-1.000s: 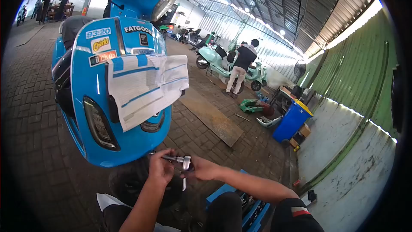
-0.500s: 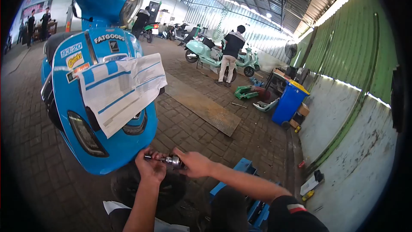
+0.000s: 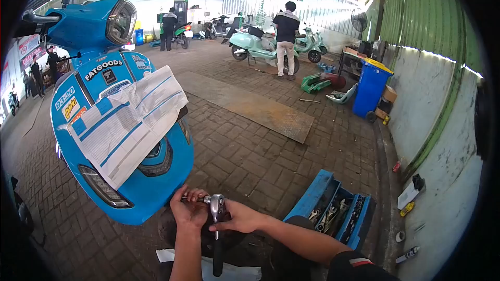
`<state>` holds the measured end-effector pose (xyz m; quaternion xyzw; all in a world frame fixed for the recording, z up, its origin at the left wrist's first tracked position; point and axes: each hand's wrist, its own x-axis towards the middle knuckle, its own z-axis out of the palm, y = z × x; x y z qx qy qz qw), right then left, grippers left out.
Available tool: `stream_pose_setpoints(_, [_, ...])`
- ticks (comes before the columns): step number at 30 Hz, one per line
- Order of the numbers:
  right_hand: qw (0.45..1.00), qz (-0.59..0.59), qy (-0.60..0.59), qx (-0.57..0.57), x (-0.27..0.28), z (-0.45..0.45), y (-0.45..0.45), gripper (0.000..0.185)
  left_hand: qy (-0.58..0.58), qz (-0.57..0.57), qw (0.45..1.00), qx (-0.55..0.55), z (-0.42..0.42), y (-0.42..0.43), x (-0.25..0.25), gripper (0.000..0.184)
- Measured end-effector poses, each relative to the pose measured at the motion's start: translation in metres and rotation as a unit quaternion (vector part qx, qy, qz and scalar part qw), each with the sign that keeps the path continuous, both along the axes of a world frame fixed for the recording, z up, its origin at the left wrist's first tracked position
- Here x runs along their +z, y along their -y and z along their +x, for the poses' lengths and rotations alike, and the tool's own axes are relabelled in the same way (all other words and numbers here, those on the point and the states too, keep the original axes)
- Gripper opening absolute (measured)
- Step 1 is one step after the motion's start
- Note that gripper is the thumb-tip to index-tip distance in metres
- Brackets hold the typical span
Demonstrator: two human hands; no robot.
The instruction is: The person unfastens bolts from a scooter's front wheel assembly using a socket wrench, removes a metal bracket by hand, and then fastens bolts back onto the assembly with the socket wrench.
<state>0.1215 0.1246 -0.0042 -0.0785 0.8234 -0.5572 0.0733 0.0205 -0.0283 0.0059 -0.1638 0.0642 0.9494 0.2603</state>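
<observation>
In front of me stands a blue scooter (image 3: pixel 156 187), with a printed paper sheet (image 3: pixel 125 125) draped over its front panel. Below the panel's lower edge, my left hand (image 3: pixel 190 212) has its fingers curled around the shaft end of a ratchet wrench (image 3: pixel 217 205). What sits at the tip of that shaft is hidden by the fingers. My right hand (image 3: pixel 237 217) grips the wrench just behind its round chrome head, thumb across the neck. The dark handle hangs downward toward me. Part of the front wheel is hidden behind my hands.
A blue toolbox (image 3: pixel 312 198) stands open at my right, holding several wrenches and sockets. Farther off are a metal plate (image 3: pixel 260 106) on the brick floor, a blue bin (image 3: pixel 370 91), a pale green scooter (image 3: pixel 252 44) and a person (image 3: pixel 286 34) beside it.
The ratchet wrench has turned so its head faces me and its handle points down. My right hand has shifted lower along it. The view has swung, showing more of the toolbox.
</observation>
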Motion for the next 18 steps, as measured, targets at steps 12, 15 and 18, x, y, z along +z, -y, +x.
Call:
stream_pose_setpoints(12, [0.992, 0.106, 0.028, -0.063, -0.004, 0.006, -0.006, 0.045, -0.094, -0.082, 0.989, -0.077, -0.015, -0.019, -0.031, 0.044])
stream_pose_setpoints(15, [0.974, -0.098, 0.198, 0.041, 0.006, -0.009, -0.022, 0.044, -0.07, -0.056, 0.993, -0.071, -0.018, -0.022, -0.033, 0.04])
stream_pose_setpoints(18, [0.985, 0.164, 0.026, 0.035, 0.025, -0.034, -0.045, 0.044, -0.047, 0.048, 0.997, -0.028, -0.03, -0.036, -0.042, 0.036])
